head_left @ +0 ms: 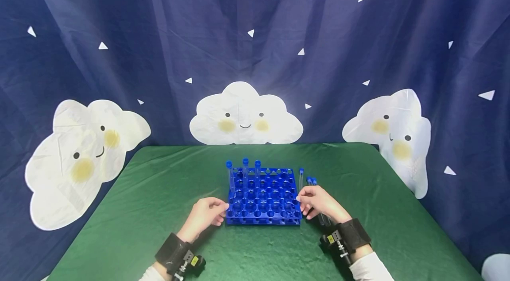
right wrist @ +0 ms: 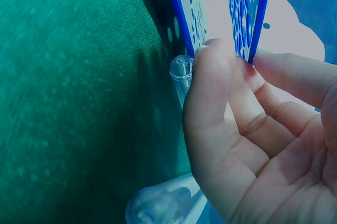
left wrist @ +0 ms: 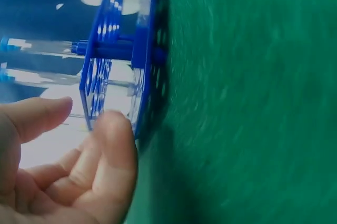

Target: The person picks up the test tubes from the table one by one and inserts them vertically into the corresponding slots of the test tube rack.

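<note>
Fingers (head_left: 218, 205) of the left hand (head_left: 204, 216) are curling onto the near left corner of the blue test tube rack (head_left: 263, 197), thumb and forefinger pinching its edge, as the left wrist view shows (left wrist: 113, 129). Fingers (right wrist: 221, 87) of the right hand (head_left: 318, 203) are closing on the rack's near right corner in the same way, pressing its blue side plate. The rack is sitting on the green desk (head_left: 139, 210) directly between the two hands, each equally close to its own side. Its slightly longer side is running left to right, from one hand to the other. Three blue-capped tubes (head_left: 245, 170) are standing upright in the rack's far left holes. More capped tubes (head_left: 311, 181) are lying on the desk just right of the rack, their length pointing away from the person, partly under the right hand. No label or writing is showing on the rack or tubes.
</note>
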`<state>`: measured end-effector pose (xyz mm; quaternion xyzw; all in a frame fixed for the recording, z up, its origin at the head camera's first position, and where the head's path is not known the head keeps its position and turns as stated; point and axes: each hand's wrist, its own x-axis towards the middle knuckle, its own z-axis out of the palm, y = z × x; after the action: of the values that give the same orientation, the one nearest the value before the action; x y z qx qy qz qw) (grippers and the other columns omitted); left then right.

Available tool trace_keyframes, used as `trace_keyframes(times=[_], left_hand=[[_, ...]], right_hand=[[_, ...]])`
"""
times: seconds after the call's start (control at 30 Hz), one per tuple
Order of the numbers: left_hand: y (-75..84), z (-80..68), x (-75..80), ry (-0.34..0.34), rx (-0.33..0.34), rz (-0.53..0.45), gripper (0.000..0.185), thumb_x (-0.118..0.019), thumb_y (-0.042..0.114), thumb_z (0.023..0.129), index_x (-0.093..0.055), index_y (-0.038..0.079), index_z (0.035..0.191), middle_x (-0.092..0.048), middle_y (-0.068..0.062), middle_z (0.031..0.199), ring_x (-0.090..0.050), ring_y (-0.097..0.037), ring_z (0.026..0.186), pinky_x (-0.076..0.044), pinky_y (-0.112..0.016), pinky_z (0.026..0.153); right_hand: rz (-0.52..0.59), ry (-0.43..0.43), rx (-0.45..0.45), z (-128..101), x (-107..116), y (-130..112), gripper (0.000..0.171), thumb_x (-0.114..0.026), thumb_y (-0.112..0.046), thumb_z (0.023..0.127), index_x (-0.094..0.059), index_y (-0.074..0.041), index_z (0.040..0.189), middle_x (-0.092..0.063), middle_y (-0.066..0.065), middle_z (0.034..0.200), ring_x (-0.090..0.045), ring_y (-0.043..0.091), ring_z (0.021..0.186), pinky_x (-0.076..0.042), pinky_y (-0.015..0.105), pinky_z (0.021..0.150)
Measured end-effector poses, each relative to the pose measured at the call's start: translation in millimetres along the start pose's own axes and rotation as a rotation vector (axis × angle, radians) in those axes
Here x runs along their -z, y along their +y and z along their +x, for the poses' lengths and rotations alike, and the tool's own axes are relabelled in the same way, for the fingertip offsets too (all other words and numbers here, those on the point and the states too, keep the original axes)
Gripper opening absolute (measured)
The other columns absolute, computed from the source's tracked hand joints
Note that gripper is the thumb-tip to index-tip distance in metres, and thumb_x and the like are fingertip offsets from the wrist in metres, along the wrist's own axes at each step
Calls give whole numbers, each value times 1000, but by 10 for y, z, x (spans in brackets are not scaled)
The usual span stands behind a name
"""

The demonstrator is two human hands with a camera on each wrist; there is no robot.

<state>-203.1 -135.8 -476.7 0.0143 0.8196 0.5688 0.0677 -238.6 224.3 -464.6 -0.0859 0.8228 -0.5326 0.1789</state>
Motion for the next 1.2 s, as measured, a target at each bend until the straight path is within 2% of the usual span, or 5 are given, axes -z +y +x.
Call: trace_keyframes(times=[0.17,0.43,1.03,1.13,1.2], left_hand=[[-114,-2,10,-145,53,-226,41,-66,18,91,-58,-13,117,-68,-7,84,-65,-12,68,-60,-29,66],[-238,13,-13,-192,83,-386,45,-67,16,91,-52,-14,121,-68,-1,82,-65,-11,70,-59,-25,68],[-334,38,-15,-217,77,-461,39,-65,15,92,-54,-10,120,-68,3,82,-65,-8,70,-58,-24,68],[-326,43,-20,-226,67,-465,38,-65,15,93,-54,-10,119,-68,3,82,-65,-8,69,-58,-24,67],[-325,45,-21,-229,64,-466,37,-65,15,93,-54,-10,119,-68,3,81,-65,-8,69,-58,-24,67]], right_hand=[[1,-5,4,-4,-7,2,18,-57,-15,97,-59,3,95,-63,9,69,-61,16,57,-59,38,54],[-4,1,1,1,-14,7,18,-58,-15,96,-60,3,94,-63,9,69,-61,16,57,-59,38,54],[-40,-9,43,-10,63,8,25,-58,-21,97,-62,4,95,-66,10,72,-62,16,59,-59,36,56],[-14,26,42,-27,148,-9,29,-56,-21,98,-60,8,99,-66,11,73,-62,15,60,-58,35,56],[-3,109,35,-41,205,-22,29,-57,-19,98,-59,10,101,-66,10,73,-61,14,59,-58,33,56]])
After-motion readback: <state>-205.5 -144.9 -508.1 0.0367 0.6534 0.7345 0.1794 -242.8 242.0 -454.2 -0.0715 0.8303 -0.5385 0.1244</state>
